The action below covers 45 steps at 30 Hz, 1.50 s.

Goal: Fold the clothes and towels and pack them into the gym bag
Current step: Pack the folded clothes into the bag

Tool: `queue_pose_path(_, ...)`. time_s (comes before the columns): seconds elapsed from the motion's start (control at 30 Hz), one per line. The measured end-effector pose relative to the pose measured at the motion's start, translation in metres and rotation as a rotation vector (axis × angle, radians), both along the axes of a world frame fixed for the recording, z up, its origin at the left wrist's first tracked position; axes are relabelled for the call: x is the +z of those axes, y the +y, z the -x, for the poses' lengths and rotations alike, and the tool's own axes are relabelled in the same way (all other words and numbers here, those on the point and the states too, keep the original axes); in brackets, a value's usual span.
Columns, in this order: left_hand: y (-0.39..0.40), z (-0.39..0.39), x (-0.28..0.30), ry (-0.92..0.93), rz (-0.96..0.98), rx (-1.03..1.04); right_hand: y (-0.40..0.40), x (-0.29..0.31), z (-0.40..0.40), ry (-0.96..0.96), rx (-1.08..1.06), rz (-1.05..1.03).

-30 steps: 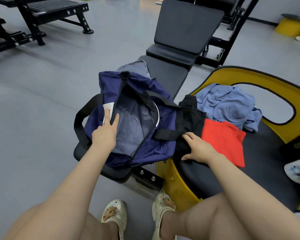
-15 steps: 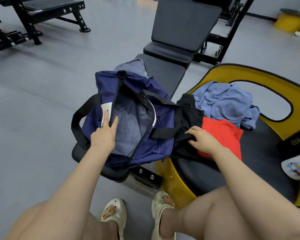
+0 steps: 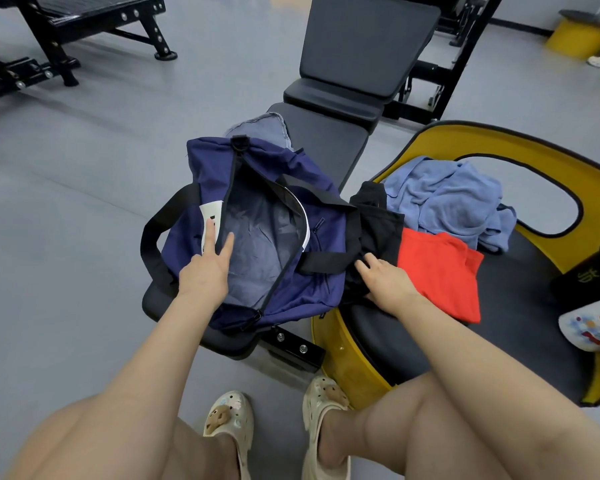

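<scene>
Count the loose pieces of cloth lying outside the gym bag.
3. A black garment under the right hand, a red garment beside it, and a blue towel behind both. More could be hidden beneath them.
</scene>
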State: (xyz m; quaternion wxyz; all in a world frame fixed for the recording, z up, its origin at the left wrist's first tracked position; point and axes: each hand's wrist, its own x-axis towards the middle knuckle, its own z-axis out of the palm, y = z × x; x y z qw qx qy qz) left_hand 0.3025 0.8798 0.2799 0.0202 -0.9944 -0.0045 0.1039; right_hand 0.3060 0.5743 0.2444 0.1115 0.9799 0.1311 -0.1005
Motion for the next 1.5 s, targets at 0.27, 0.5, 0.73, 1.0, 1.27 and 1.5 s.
queue_pose_path(0.27,0.001,0.006,0.001,0.02,0.107,0.023,-0.019,0.016,-0.01,0.078,-0.082,-0.255)
queue_pose_path(0.5,0.001,0.008,0.004,0.059,0.169,0.031,-0.029,0.021,-0.008,0.038,-0.203,-0.449)
queue_pose_path(0.73,0.0,0.008,0.002,0.07,0.165,0.038,-0.044,0.04,-0.004,0.124,-0.231,-0.679)
queue_pose_path(1.0,-0.003,0.004,-0.003,0.075,0.116,0.027,-0.038,0.032,-0.001,0.047,-0.125,-0.635)
queue_pose_path(1.27,-0.007,0.0,-0.009,0.088,0.077,0.018,-0.023,0.018,0.003,0.084,0.023,-0.318)
queue_pose_path(1.5,-0.01,0.0,-0.009,0.076,0.081,0.018,-0.015,0.017,0.0,0.124,-0.085,-0.413)
